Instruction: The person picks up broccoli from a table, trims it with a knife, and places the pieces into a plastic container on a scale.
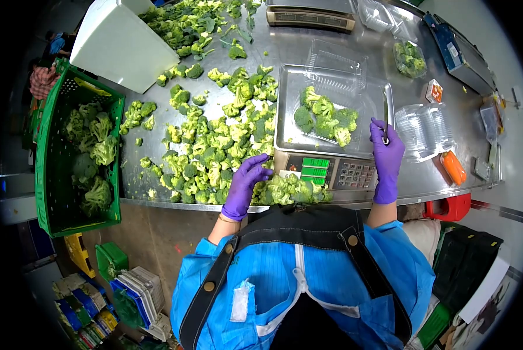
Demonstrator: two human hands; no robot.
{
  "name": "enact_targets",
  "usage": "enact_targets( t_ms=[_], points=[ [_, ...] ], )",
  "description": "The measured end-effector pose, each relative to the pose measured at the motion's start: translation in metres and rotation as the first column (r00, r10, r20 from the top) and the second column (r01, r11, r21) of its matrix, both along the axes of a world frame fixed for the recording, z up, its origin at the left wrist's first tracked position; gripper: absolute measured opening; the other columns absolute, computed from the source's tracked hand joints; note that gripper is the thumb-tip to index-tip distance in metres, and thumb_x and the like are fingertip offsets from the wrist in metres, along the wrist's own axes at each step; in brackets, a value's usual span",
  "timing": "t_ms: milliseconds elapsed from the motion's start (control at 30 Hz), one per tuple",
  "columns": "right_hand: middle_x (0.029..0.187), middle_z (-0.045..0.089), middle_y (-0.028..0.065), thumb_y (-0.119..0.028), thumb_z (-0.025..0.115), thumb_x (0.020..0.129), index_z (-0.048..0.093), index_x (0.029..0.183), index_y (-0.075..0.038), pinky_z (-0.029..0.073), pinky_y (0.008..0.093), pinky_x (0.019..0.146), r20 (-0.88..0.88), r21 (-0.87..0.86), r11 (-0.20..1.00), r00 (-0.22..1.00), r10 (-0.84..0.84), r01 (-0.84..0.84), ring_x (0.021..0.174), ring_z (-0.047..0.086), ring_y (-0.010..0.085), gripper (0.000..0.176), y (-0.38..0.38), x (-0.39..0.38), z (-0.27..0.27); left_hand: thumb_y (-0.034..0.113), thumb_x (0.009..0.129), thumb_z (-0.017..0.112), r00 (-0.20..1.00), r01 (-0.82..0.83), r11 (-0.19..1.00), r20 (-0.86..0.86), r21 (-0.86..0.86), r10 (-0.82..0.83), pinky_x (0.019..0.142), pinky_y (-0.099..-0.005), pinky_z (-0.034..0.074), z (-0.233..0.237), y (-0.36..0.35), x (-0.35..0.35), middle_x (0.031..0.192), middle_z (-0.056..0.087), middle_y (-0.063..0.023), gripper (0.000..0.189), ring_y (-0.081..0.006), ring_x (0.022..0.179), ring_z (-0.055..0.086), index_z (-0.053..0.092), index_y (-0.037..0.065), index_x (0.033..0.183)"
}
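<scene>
My right hand (pixel 387 150), in a purple glove, is closed round a knife (pixel 386 114) whose blade points away from me at the scale's right edge. My left hand (pixel 247 182), gloved too, is beside the broccoli florets (pixel 215 140) near the table's front edge. Its fingers are slightly bent and apart, with nothing seen in them. Between my hands stands a scale (pixel 338 170) with a lit green display. On its metal pan (pixel 288 84) sits an open clear plastic clamshell (pixel 337 61) with several florets (pixel 328 116) inside.
A green crate (pixel 45 169) with broccoli heads stands left, near a tipped white bin (pixel 118 44). Empty clamshells (pixel 422 131), an orange roll (pixel 453 168) and a filled clamshell (pixel 409 59) lie right. A second scale (pixel 311 18) is at the back.
</scene>
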State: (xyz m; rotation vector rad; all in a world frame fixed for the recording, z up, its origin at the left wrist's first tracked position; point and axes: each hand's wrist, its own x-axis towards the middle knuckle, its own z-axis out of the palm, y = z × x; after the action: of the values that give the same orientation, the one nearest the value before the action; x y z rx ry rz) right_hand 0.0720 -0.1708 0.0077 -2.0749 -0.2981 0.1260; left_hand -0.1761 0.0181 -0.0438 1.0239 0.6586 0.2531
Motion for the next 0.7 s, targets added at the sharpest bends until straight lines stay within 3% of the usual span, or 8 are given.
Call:
enact_targets(
  t_ms=[267, 367, 433, 633, 700],
  points=[
    [0.071, 0.057, -0.0005, -0.021, 0.069, 0.076, 0.066, 0.102, -0.008, 0.04, 0.0228, 0.06, -0.002, 0.03, 0.994, 0.995, 0.102, -0.102, 0.062, 0.046, 0.0064, 0.029, 0.001, -0.007, -0.003, 0.019, 0.086, 0.052, 1.0, -0.003, 1.0, 0.013, -0.024, 0.003, 0.081, -0.0271, 0.044, -0.002, -0.001, 0.002, 0.118, 0.053, -0.0103, 0.041, -0.017, 0.092, 0.058, 0.046, -0.003, 0.121],
    [0.072, 0.057, 0.0012, -0.021, 0.071, 0.074, 0.064, 0.106, -0.009, 0.041, 0.0231, 0.06, -0.109, -0.055, 0.991, 0.987, 0.114, -0.121, 0.063, 0.047, 0.006, 0.035, 0.006, -0.012, 0.001, 0.02, 0.087, 0.052, 1.0, -0.008, 1.0, 0.01, -0.026, 0.009, 0.081, -0.0269, 0.044, -0.004, -0.001, 0.002, 0.115, 0.055, -0.009, 0.039, -0.0165, 0.092, 0.058, 0.048, -0.002, 0.119],
    [0.065, 0.046, -0.0034, -0.023, 0.072, 0.073, 0.06, 0.113, -0.011, 0.039, 0.0229, 0.058, 0.004, -0.067, 0.976, 0.978, 0.207, -0.206, 0.061, 0.044, 0.0064, 0.044, 0.01, -0.016, -0.012, 0.02, 0.088, 0.051, 1.0, -0.012, 1.0, 0.002, -0.025, 0.013, 0.08, -0.0269, 0.044, -0.005, -0.001, 0.003, 0.112, 0.056, -0.0078, 0.037, -0.016, 0.092, 0.058, 0.05, -0.001, 0.118],
    [0.07, 0.047, 0.0018, -0.024, 0.077, 0.064, 0.046, 0.13, -0.017, 0.043, 0.0272, 0.062, 0.188, -0.277, 0.94, 0.948, 0.258, -0.201, 0.064, 0.048, 0.0116, 0.074, 0.016, -0.015, -0.024, 0.019, 0.087, 0.052, 1.0, -0.025, 0.999, -0.004, -0.042, 0.025, 0.081, -0.0267, 0.044, -0.004, -0.002, 0.003, 0.115, 0.055, -0.0098, 0.038, -0.017, 0.092, 0.058, 0.049, -0.002, 0.118],
    [0.073, 0.048, 0.0022, -0.024, 0.077, 0.063, 0.044, 0.131, -0.018, 0.043, 0.0279, 0.063, 0.087, -0.298, 0.939, 0.975, 0.205, -0.171, 0.065, 0.048, 0.0128, 0.076, 0.013, -0.006, -0.024, 0.02, 0.087, 0.052, 1.0, -0.016, 0.999, -0.025, -0.034, 0.016, 0.081, -0.0271, 0.044, -0.003, -0.003, 0.003, 0.114, 0.056, -0.009, 0.037, -0.0172, 0.092, 0.058, 0.05, -0.001, 0.118]
  ],
)
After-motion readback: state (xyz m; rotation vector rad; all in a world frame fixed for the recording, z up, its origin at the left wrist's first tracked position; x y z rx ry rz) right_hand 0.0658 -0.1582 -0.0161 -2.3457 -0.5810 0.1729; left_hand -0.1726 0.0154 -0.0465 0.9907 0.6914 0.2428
